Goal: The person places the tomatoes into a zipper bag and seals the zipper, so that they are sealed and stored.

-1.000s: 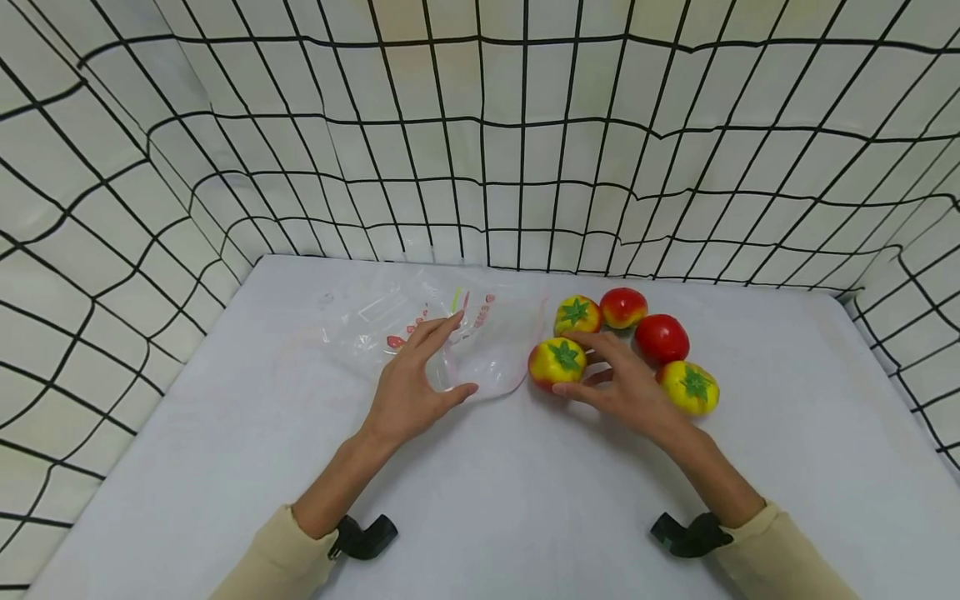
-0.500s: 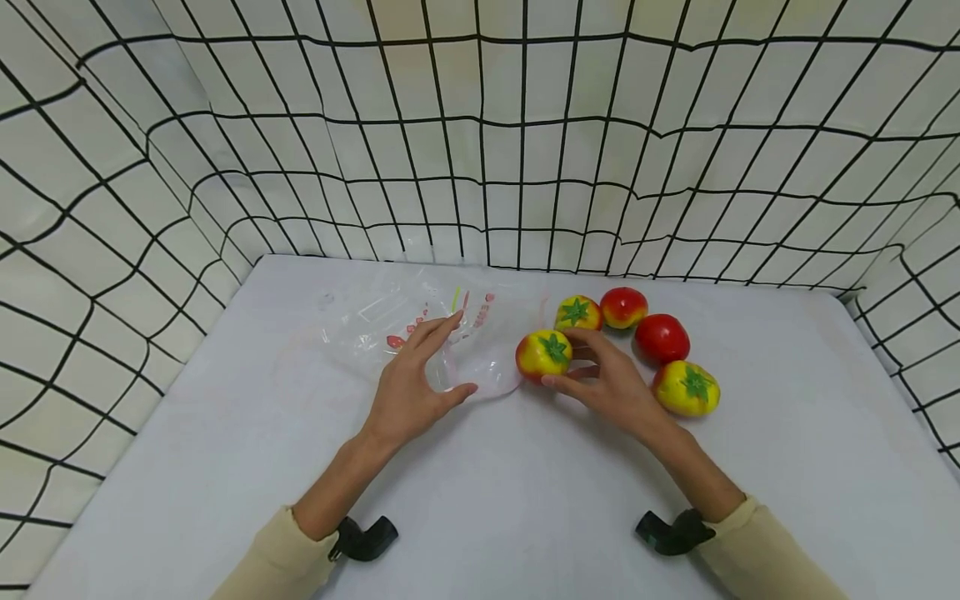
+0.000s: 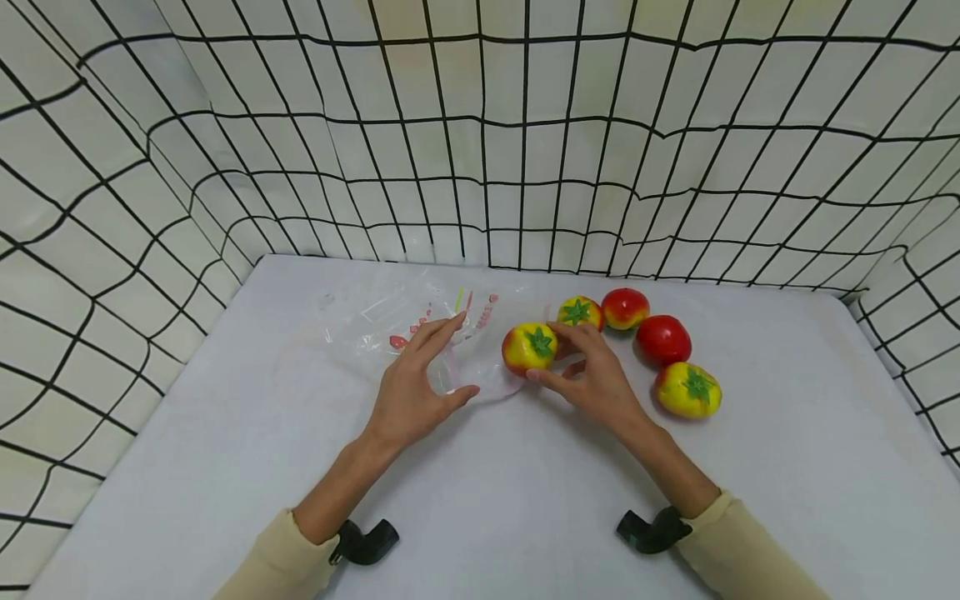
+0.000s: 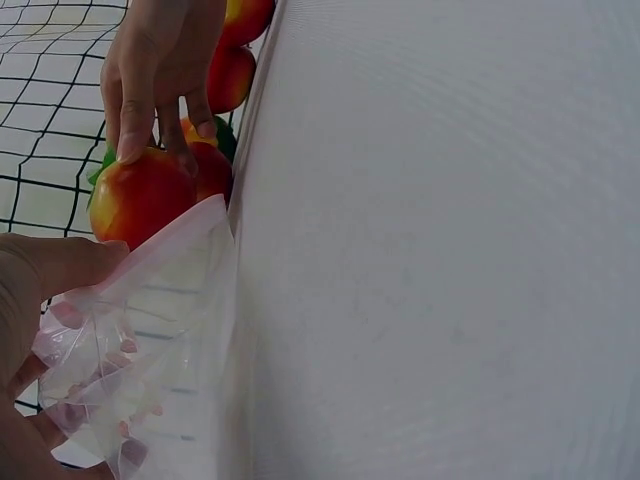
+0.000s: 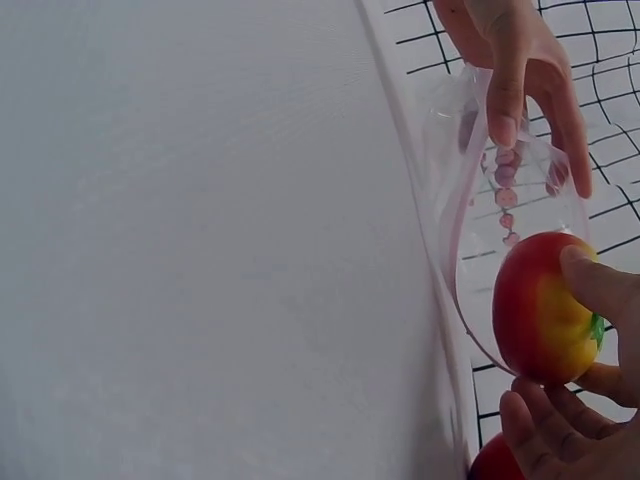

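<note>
My right hand (image 3: 596,379) pinches a red-and-yellow tomato (image 3: 529,347) with a green star-shaped top, thumb on one side and fingers on the other. This tomato is at the mouth of a clear plastic bag (image 3: 483,367) with red print. The left hand (image 3: 408,392) is at the bag, its thumb and fingers spread wide. In the left wrist view, the left thumb (image 4: 90,262) touches the bag's pinkish rim, close below the tomato. The right wrist view has the bag's mouth gaping behind the tomato (image 5: 545,305). Part of the left fingers is hidden behind the film.
Right of the right hand lie a yellow tomato (image 3: 687,390), a red tomato (image 3: 663,340), a red-and-yellow one (image 3: 625,308) and a smaller-looking one (image 3: 580,312) with a green top. A black wire grid (image 3: 525,121) encloses the white table (image 3: 487,500) behind and at both sides.
The right hand has carried its tomato leftward and slightly away from me, over the bag's mouth. The left hand and the other tomatoes have stayed put.
</note>
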Demonstrator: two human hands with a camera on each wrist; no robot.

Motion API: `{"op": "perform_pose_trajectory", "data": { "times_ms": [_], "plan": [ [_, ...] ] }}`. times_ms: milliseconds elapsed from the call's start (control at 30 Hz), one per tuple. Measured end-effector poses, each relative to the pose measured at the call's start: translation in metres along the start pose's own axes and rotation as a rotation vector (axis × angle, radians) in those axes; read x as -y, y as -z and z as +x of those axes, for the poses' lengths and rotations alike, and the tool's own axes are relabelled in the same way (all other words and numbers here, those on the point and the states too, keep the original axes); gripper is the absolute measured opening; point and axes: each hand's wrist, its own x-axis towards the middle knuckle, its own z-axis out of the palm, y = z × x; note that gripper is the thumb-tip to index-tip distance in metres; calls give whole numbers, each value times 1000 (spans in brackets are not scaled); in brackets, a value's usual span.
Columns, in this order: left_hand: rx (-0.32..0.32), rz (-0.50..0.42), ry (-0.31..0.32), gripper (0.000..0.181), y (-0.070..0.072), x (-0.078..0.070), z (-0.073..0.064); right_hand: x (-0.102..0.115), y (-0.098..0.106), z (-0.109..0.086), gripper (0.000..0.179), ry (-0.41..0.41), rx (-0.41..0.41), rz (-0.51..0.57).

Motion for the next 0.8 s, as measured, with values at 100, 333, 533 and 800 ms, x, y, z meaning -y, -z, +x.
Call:
{"op": "perform_pose_trajectory", "data": {
  "times_ms": [100, 333, 533, 800],
  "plan": [
    [-2, -3, 0, 99, 0, 0, 0, 2, -2, 1, 76, 2, -9, 5],
    [-2, 2, 5, 97, -1, -2, 0, 5, -7, 1, 72, -16, -24, 15],
    [-2, 6, 3, 97, -1, -4, -1, 6, -10, 2, 72, -11, -52, -10],
    [-10, -6, -6, 95, -1, -6, -1, 8, -10, 2, 69, 18, -77, -54]
  ]
}}
